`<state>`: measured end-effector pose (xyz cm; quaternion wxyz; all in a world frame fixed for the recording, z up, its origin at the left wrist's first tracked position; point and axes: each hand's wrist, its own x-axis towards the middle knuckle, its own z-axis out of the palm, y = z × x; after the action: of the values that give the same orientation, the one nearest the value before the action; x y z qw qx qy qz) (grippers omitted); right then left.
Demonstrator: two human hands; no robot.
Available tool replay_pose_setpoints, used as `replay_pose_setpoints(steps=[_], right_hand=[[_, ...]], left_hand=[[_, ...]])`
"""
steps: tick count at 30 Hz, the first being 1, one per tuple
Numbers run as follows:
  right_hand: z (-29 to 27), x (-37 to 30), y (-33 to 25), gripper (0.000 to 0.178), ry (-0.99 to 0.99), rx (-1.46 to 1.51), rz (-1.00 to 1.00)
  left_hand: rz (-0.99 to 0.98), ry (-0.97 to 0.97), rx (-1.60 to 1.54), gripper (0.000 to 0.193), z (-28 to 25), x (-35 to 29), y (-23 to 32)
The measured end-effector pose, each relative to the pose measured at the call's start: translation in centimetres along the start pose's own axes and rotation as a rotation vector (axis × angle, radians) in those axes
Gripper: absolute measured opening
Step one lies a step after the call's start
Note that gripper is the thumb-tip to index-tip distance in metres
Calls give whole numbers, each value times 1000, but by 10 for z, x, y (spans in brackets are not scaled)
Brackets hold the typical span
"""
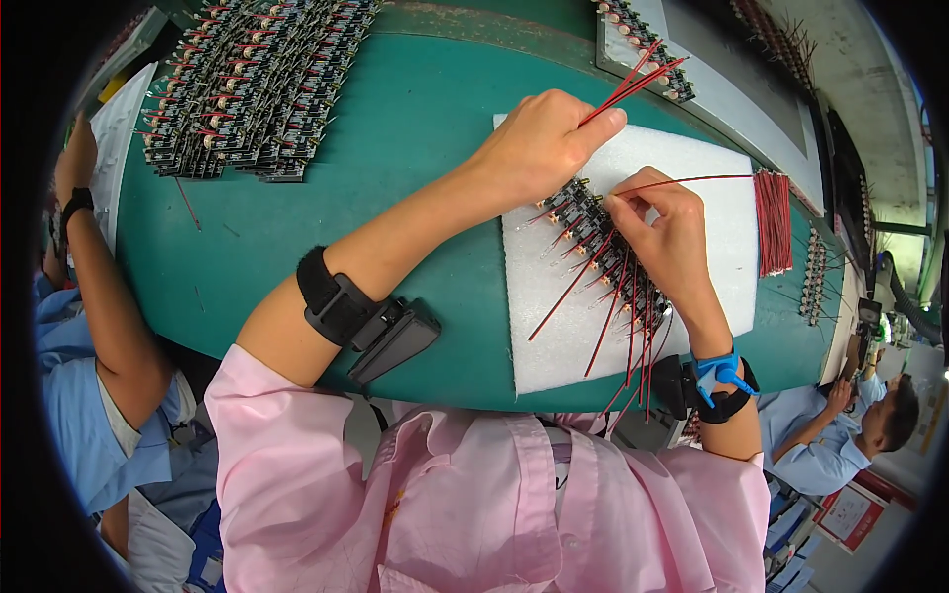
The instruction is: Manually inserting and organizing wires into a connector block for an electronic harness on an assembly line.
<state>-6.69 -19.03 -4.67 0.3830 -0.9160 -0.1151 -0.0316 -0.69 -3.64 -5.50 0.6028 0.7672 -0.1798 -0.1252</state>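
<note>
Pink shirt (465,504), nearest; beyond it we list a left hand (542,146), fingers closed round a wire bundle (636,85), and a right hand (660,222), fingertips pinching one red wire (707,179). We record the board strip (596,235) beneath both hands, on white foam (733,247), wire stack (774,222) just beside.

open mat (425,99) between board stack (252,89) and foam (542,364), splayed red wires (598,340) blocking near side

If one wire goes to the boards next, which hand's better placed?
Probably the right hand: its fingers pinch one red wire at the boards. The left hand is occupied, holding the wire bundle.
</note>
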Motion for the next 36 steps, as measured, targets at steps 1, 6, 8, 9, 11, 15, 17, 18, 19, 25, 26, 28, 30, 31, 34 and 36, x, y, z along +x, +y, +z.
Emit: replay_pose_setpoints(steps=[1, 6, 8, 9, 11, 15, 17, 18, 19, 25, 26, 28, 30, 31, 34, 36], right_hand=[[0, 0, 0, 4, -5, -7, 0], [-1, 0, 0, 4, -33, -32, -24], [-2, 1, -1, 5, -39, -41, -14], [-2, 1, -2, 5, -46, -50, -3], [-3, 2, -3, 5, -53, -59, 6], [-4, 3, -5, 6, -62, -69, 6], [-4, 3, -4, 6, -68, -75, 22], [-4, 3, -4, 7, -70, -79, 29], [-4, 3, -5, 7, -72, -79, 28], [-4, 4, -5, 7, -89, -102, 103], [-4, 4, -5, 7, -91, -110, 109], [-4, 4, -6, 7, -90, -113, 86], [-4, 4, -6, 7, -86, -119, 42], [-3, 3, -7, 7, -88, -120, 42], [-3, 1, -8, 7, -84, -99, 4], [-4, 1, -9, 7, -100, -95, -4]], left_hand=[[1, -2, 4, 47, 0, 0, 0], [-8, -4, 0, 46, 0, 0, 0], [-6, -4, -1, 46, 0, 0, -1], [-4, -3, -3, 46, 0, 1, -2], [-2, -2, -5, 46, 0, 1, -2], [-5, -5, -9, 46, 0, 0, -1], [3, -10, -4, 46, 0, 1, -3], [7, -13, 0, 46, 0, 1, -3], [6, -11, -1, 46, 0, 1, -3], [16, -5, 5, 46, 1, 0, 0], [17, -1, 7, 46, 1, 0, 0], [18, 1, 8, 46, 1, 1, -1], [19, 1, 10, 46, 1, 1, -3], [19, 2, 9, 46, 1, 1, -3], [33, 9, -7, 47, 1, 2, -5], [21, 11, -16, 47, -1, 1, -4]])
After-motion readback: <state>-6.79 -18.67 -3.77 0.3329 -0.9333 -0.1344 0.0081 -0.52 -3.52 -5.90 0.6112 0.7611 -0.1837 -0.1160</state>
